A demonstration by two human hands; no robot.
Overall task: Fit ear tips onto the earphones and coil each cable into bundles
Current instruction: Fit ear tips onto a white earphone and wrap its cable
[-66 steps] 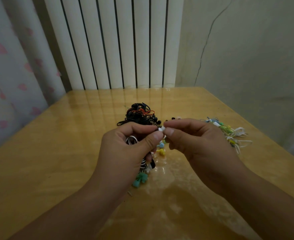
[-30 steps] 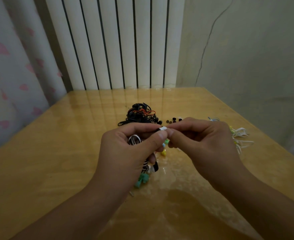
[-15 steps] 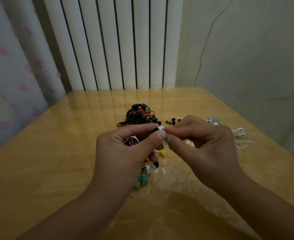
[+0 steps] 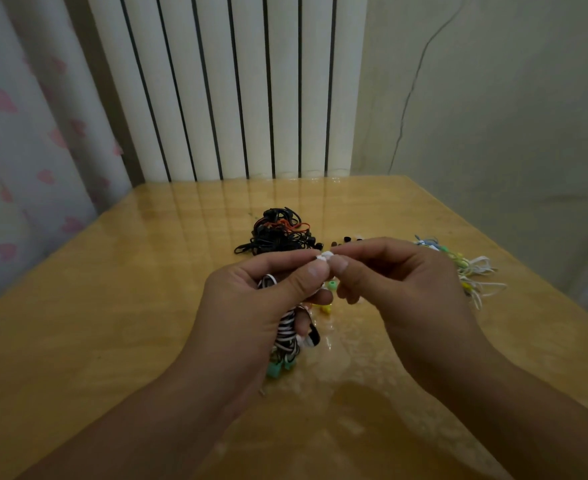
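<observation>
White, small and pinched between both thumbs and forefingers, an ear tip [image 4: 325, 255] sits at the meeting point of the two hands above the counter [image 4: 112, 306]. The left hand [image 4: 261, 306] curls round a bundle of black-and-white cables [image 4: 287, 332] that hangs below its palm, with mint-green plugs [image 4: 280, 367] at the bottom. The right hand [image 4: 400, 282] grips the tip from the other side, its other fingers curled. A heap of black cables [image 4: 275, 233] lies behind the hands, loose dark ear tips [image 4: 346, 240] just right of it. White and green earphones [image 4: 472, 271] lie near the counter's right edge. No container shows.
</observation>
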